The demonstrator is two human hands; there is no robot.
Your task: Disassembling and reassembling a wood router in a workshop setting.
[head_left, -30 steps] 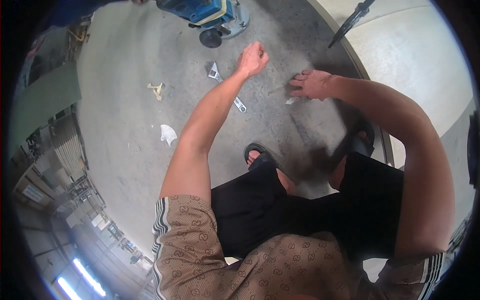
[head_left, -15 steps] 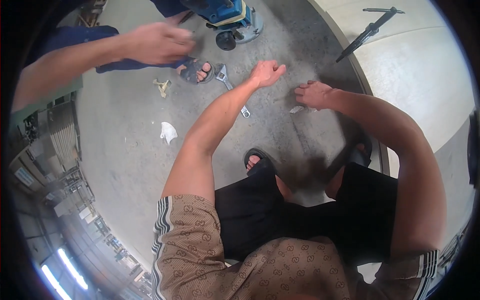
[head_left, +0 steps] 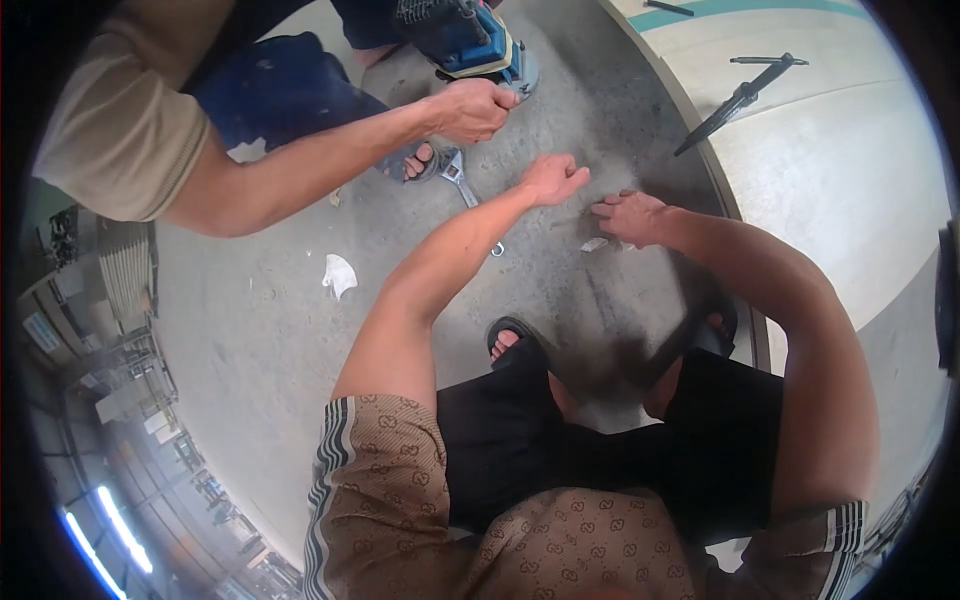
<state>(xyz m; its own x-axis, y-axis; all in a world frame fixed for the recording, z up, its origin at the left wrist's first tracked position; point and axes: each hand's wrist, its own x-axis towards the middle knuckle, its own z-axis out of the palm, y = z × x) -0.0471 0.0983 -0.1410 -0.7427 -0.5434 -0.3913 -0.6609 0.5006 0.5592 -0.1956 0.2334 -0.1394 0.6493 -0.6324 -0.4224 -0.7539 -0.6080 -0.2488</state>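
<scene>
My left hand is above the concrete floor, its fingers curled in; anything inside them is hidden. To its right and slightly nearer, my right hand is low over the floor with fingers bent and bunched; I cannot see what they hold, if anything. Small white scraps lie just below that hand. An adjustable wrench rests on the floor, partly covered by my left forearm. Beyond it, a co-worker's closed hand is at the round base of a blue power tool.
A large pale board with a raised edge bounds the right side. On it a dark metal bar with a crosspiece stands out. The co-worker's sandalled foot is near the wrench. A white scrap lies on the left floor.
The co-worker's arm has swung right, bringing the hand to the power tool and covering its black knob. The view has shifted slightly; my hands keep nearly the same pose.
</scene>
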